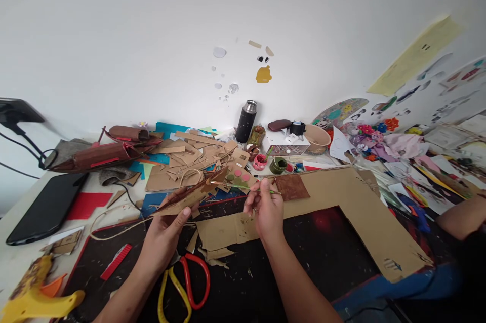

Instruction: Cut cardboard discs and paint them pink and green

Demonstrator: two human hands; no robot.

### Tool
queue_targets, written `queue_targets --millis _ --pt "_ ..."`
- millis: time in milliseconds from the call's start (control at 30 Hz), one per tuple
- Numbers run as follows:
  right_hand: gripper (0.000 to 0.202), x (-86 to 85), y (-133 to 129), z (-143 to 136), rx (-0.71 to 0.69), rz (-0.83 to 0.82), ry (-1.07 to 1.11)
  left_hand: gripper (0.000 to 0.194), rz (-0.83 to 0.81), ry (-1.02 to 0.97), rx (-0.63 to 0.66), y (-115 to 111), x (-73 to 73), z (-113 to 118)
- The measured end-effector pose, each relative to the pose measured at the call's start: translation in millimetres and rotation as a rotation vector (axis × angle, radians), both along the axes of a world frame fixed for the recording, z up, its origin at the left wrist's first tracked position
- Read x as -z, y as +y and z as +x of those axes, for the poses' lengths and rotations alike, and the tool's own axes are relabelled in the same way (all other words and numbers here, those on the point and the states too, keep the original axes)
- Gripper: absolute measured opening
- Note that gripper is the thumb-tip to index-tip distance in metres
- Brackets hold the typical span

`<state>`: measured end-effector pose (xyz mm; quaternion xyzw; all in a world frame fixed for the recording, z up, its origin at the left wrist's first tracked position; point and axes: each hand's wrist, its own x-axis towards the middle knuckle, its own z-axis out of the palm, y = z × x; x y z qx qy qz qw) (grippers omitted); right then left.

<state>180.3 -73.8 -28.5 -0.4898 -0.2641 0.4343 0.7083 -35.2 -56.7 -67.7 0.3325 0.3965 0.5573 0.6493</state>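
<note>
My left hand [167, 232] holds a long cardboard piece [193, 199] with a brown-coated side, its thumb on the near face. My right hand [266, 209] pinches a thin green-handled brush [237, 186], whose tip reaches left to the cardboard piece. Just right of that hand lies a brown-painted square [294, 187] on a large cardboard sheet [339, 186]. Behind my hands stand small open jars, one pink [260, 162] and one dark green [278, 164].
Scissors [188, 282] lie below my left hand. A yellow glue gun [41, 303] and a black phone [47, 206] are at the left. Cardboard scraps [197, 153], a brown model boat [102, 153] and a black bottle [246, 121] line the back. Another person's arm [463, 216] is at the right.
</note>
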Motion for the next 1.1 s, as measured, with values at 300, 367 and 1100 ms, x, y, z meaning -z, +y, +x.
queue_targets --millis 300,367,1100 --pt "0.056 -2.0 2.3 9.1 0.111 -0.004 0.004 0.069 -0.018 -0.023 -0.018 0.6 6.3 -1.2" --pt "0.057 -1.5 -1.6 4.7 0.052 -0.007 0.012 0.069 -0.02 -0.027 -0.012 1.0 5.6 -1.4" --pt "0.058 8.3 0.9 6.6 0.079 -0.01 0.028 0.064 0.019 -0.096 -0.062 2.3 5.7 -1.3"
